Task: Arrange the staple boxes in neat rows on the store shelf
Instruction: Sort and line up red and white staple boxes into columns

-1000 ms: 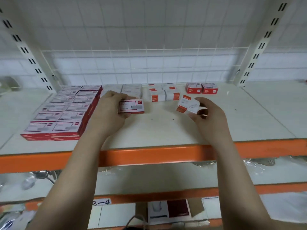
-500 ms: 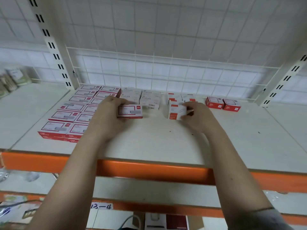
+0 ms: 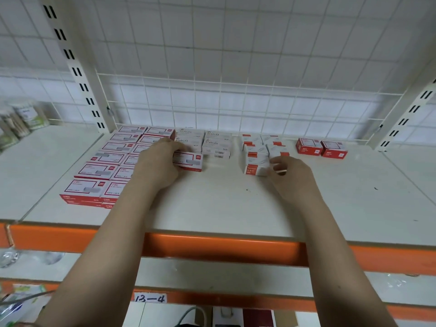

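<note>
My left hand [image 3: 157,165] grips a red-and-white staple box [image 3: 188,161], holding it low over the white shelf [image 3: 224,204] just in front of the white STAPLES boxes [image 3: 215,143]. A small white-and-orange box [image 3: 256,165] stands on the shelf at the front of a short column of like boxes [image 3: 253,146]. My right hand [image 3: 291,174] hovers at that box's right side, fingers loosely curled and holding nothing. Two neat rows of red-and-white boxes [image 3: 103,159] fill the left of the shelf, partly hidden by my left forearm.
Two red boxes [image 3: 320,147] sit at the back right. A wire grid [image 3: 236,109] backs the shelf between slotted uprights [image 3: 77,74]. Jars [image 3: 26,116] stand on the neighbouring shelf at left. An orange beam [image 3: 212,249] edges the front, with a lower shelf labelled 13-4 [image 3: 149,298].
My right hand carried the small white-and-orange box back to the column, set it down and let go. My left hand moved its red box slightly toward the back.
</note>
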{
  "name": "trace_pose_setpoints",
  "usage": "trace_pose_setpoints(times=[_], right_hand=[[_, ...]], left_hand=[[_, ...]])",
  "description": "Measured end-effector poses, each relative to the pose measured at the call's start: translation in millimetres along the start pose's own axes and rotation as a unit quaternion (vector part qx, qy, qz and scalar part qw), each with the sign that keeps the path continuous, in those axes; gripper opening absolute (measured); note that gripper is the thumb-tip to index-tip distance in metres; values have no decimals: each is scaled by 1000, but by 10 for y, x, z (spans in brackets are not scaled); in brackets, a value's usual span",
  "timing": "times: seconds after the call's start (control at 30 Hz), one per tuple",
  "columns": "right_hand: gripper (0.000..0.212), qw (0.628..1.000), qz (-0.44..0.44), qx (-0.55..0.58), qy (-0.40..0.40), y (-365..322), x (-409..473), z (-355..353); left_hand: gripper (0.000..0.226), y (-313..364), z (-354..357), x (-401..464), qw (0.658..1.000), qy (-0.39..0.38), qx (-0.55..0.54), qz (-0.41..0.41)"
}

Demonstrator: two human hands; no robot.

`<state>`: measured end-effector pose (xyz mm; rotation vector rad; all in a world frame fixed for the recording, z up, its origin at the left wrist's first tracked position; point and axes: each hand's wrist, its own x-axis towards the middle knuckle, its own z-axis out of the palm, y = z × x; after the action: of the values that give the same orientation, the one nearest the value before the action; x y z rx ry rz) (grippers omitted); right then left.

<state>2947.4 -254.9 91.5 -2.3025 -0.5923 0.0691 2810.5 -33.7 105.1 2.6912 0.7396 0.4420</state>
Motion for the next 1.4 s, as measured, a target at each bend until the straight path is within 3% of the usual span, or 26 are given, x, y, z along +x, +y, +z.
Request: trace_pose_setpoints(times=[0.3,0.6,0.87,1.0,1.2,1.4], right_hand=[[33,999,0,15,34,-59,-119,-30],[30,999,-3,18,49,-105,-176,-19],[24,996,-81,36,30,-565,-221,235],[21,991,-121,51,-1,-802,-263,432],[20,986,-157,44,-46,-1057,-368,669],[19,984,-160,48,-67,-1122,-432,751]], left_hand=[[48,-14,81,80,999,-9,-29,27],[46,-144,-292,-19,997,45,-45,35],[58,-657,-762,-583,996,-22,-83,9],[61,-952,-908,-882,990,-53,-132,-18],[56,-1206,-1009,-1105,988,-107,-88,-72],[43,-1308,-960,-1146,981,-100,-54,-158]])
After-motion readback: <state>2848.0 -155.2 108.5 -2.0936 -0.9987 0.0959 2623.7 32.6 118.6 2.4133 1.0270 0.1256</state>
